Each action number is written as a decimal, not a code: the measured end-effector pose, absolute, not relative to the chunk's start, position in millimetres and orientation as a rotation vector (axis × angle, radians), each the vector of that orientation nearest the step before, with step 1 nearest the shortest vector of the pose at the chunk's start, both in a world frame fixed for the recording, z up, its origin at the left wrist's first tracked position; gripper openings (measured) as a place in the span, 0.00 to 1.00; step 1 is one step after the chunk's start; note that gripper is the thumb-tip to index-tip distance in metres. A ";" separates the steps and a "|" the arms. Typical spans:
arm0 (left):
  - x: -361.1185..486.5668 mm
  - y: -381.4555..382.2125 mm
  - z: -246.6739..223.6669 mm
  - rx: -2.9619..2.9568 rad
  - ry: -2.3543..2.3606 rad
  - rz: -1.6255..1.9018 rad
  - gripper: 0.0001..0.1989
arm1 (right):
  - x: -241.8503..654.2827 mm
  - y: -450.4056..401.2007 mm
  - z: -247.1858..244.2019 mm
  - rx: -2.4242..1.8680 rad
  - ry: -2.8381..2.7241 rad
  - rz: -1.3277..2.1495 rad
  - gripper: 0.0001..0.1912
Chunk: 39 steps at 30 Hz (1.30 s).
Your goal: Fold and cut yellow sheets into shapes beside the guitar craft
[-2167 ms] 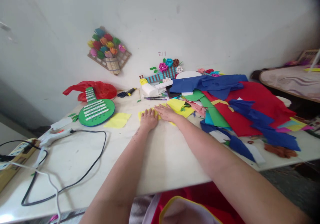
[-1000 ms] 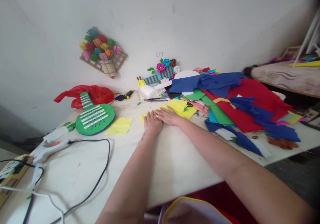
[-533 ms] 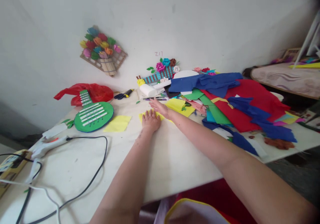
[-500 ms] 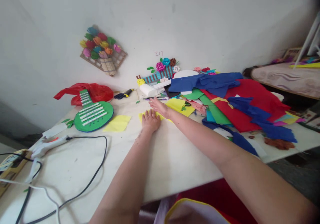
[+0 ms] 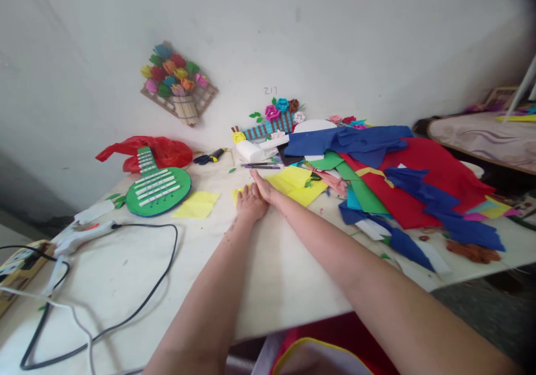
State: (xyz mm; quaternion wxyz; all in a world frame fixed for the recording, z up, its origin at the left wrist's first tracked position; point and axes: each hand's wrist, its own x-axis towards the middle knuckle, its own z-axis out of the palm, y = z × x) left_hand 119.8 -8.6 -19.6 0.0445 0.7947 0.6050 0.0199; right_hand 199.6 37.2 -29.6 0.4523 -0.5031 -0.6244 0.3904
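My left hand (image 5: 251,202) lies palm down on a yellow sheet (image 5: 235,195) at the middle of the table, its fingers spread a little. Right beside it, my right hand (image 5: 262,186) rests on its edge, fingers stretched forward, with nothing seen in it. Both hands cover much of the sheet. More yellow paper (image 5: 307,188) lies just right of my right hand. To the left is a separate yellow piece (image 5: 196,205), next to a green guitar-shaped craft (image 5: 159,192) with white strips. Pens (image 5: 262,166) lie beyond the hands.
A glue gun (image 5: 86,237) with a looping black cord lies at the left, near a power strip (image 5: 25,263). Pliers (image 5: 210,156) and a red bag (image 5: 167,153) are behind. Blue cloth-like sheets (image 5: 352,140) and red material (image 5: 435,185) pile up at the right.
My right hand has come down and closer to my left hand, which stays on the yellow sheet. The camera view has shifted slightly.
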 end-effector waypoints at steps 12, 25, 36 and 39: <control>113.5 -4.2 -20.1 2.402 1.806 0.172 0.33 | 200.6 28.2 -26.1 -1.290 -1.598 0.926 0.40; 111.2 -7.2 -20.8 2.434 1.839 0.153 0.34 | 198.5 25.6 -24.8 -1.312 -1.710 0.871 0.35; 95.1 -5.2 -15.2 2.266 1.983 0.022 0.32 | 198.0 30.4 -28.5 -1.301 -1.763 0.857 0.31; 85.3 -3.7 -15.4 2.203 2.081 0.026 0.31 | 199.2 24.7 -23.3 -1.342 -1.812 0.825 0.28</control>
